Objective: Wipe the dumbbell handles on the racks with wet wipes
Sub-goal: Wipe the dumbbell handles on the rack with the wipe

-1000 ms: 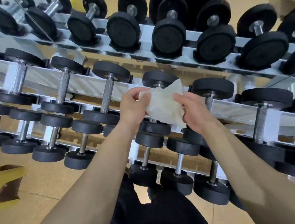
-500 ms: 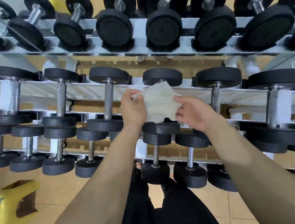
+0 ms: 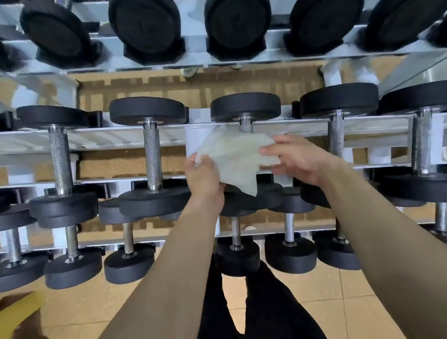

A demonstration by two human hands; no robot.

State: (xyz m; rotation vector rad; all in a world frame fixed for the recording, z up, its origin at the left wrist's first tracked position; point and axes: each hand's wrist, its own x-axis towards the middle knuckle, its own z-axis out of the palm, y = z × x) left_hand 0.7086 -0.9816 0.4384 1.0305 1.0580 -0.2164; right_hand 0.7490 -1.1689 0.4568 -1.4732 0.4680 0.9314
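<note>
Head view looks down on a three-tier dumbbell rack [image 3: 107,137], and I'm watching the person stand square in front of its middle tier. Both hands are raised and set a little apart, with a wet wipe [image 3: 236,157] stretched open between them. The left hand [image 3: 204,176] has its fingers curled round the wipe's left corner. The right hand [image 3: 296,155] pinches the right edge between thumb and fingers. The loose lower corner of the wipe hangs down over the near black head of the dumbbell.

The target handle [image 3: 245,127] lies straight beyond the wipe. Only a short steel stub of it shows under the far head [image 3: 245,106]; the sheet hides the remainder. Its long axis runs away from the person, far head to near head, crossing the wipe's stretched width at about a right angle. It sits between the two hands, with the right fingertips a touch closer to it than the left. I cannot tell whether the wipe touches the steel yet.

By my reckoning, the next move is to lower the sheet onto the bar, wrap it round and rub along that axis. The neighbouring handles, one to the left [image 3: 152,153] and one to the right [image 3: 336,136], stand bare and parallel, each an easy sideways shift away.
</note>
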